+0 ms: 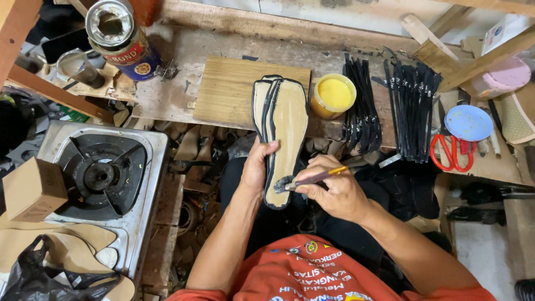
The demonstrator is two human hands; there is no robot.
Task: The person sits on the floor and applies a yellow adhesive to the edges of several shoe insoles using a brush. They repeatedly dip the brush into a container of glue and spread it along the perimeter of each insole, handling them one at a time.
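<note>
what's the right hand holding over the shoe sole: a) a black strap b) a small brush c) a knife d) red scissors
b: the right hand grips a small brush with its bristles on the heel end of the tan sole, which the left hand steadies; the red scissors lie apart on the bench.

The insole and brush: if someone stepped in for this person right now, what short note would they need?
Left hand grips the tan insole by its edge, heel end toward the body.
Right hand holds a small brush, bristles on the heel end.
More insoles lie behind it on the wooden board; a yellow glue pot stands beside, then black straps.
How much is coated cannot be told.
</note>
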